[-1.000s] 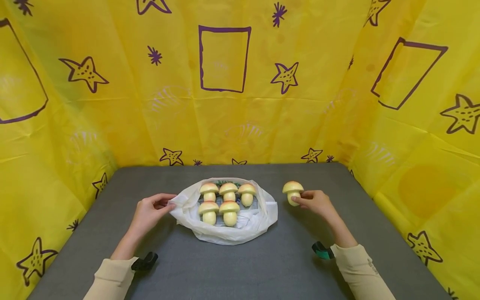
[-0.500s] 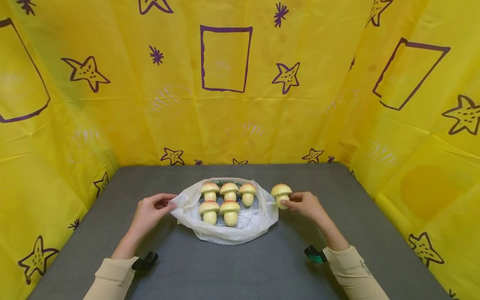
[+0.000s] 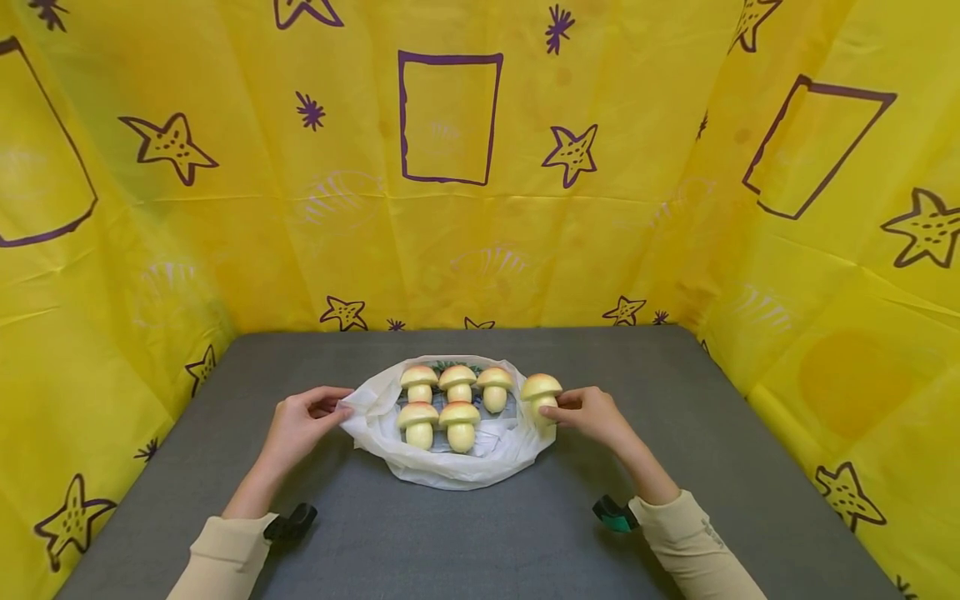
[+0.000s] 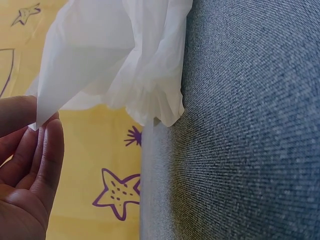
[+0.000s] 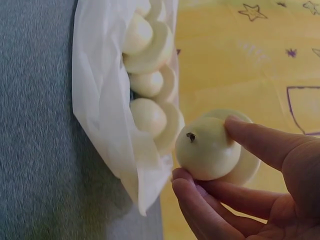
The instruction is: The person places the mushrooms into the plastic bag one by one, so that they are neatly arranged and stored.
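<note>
A white plastic bag [image 3: 442,473] lies spread on the table with its mouth facing up. Several toy mushrooms [image 3: 459,417], with pale stems and yellow-orange caps, stand inside it in two rows. My left hand [image 3: 303,421] pinches the bag's left corner between thumb and fingers, and the left wrist view shows that white corner [image 4: 50,95] drawn out. With its thumb and fingers my right hand [image 3: 600,417] holds another mushroom [image 3: 542,388] by the stem, over the bag's right edge. A small dark spot marks its stem's underside [image 5: 210,150] in the right wrist view.
Some green sprigs [image 3: 457,365] show behind the back row of mushrooms in the bag. The grey table [image 3: 450,542] is bounded at the back and sides by a yellow cloth [image 3: 450,250] with purple drawings.
My right hand has moved left with its mushroom, from beside the bag to over the bag's right edge. My left hand keeps its pinch on the left corner.
</note>
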Action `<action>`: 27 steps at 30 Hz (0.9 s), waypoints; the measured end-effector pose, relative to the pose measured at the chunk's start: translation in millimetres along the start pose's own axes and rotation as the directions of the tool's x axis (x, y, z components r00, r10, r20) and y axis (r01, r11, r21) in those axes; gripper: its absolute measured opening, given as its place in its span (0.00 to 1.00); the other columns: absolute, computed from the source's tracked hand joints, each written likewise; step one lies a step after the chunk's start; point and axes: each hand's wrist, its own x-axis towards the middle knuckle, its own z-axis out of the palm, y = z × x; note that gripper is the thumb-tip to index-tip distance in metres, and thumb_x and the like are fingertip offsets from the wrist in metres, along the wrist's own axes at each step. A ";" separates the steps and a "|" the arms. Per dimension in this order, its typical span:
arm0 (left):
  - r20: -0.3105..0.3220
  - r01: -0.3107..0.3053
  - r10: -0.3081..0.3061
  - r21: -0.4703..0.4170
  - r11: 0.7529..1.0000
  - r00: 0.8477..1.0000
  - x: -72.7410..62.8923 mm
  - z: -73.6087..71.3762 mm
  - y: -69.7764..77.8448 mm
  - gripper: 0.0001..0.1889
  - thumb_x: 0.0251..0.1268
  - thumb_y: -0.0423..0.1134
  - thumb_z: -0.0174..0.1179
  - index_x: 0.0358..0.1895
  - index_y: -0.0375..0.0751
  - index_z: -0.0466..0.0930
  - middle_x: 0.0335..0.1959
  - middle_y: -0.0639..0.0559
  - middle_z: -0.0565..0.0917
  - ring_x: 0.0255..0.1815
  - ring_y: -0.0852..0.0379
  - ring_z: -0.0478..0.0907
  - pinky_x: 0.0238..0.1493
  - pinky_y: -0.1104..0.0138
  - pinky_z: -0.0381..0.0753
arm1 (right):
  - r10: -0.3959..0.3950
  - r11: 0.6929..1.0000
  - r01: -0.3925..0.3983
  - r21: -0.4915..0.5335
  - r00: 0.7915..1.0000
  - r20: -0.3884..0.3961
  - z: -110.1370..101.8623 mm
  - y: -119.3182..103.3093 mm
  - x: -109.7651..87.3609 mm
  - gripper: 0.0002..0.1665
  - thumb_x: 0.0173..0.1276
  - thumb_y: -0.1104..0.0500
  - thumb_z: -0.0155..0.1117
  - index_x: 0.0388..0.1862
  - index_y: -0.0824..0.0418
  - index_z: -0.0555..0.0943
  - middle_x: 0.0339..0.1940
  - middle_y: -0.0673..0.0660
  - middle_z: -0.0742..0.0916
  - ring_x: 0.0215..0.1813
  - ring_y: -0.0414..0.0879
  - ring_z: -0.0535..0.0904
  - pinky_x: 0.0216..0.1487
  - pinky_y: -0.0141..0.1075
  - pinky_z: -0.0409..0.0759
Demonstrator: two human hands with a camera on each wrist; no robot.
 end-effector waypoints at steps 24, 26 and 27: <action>0.011 0.017 -0.018 0.018 1.000 1.000 -2.3 -2.8 0.9 0.12 0.54 0.40 0.70 0.43 0.45 0.86 0.32 0.50 0.84 0.27 0.64 0.76 0.28 0.76 0.78 | -0.037 0.999 0.037 -0.001 0.998 0.048 36.8 -14.8 3.6 0.21 0.57 0.45 0.70 0.35 0.63 0.86 0.30 0.55 0.89 0.28 0.42 0.84 0.31 0.32 0.80; 0.015 0.020 -0.021 0.018 1.000 1.000 -2.5 -3.3 0.8 0.12 0.54 0.40 0.70 0.43 0.46 0.85 0.32 0.51 0.84 0.27 0.64 0.76 0.28 0.75 0.78 | -0.038 0.999 0.038 0.003 0.998 0.052 39.5 -15.4 3.8 0.20 0.57 0.45 0.70 0.34 0.63 0.86 0.29 0.55 0.89 0.28 0.41 0.84 0.30 0.31 0.80; 0.016 0.022 -0.022 0.019 1.000 1.000 -2.6 -3.5 1.1 0.12 0.54 0.40 0.70 0.43 0.46 0.85 0.32 0.51 0.84 0.27 0.64 0.75 0.28 0.75 0.78 | -0.038 0.999 0.038 0.006 0.998 0.053 40.9 -15.5 3.9 0.20 0.57 0.46 0.70 0.34 0.63 0.86 0.29 0.55 0.89 0.27 0.41 0.84 0.30 0.31 0.81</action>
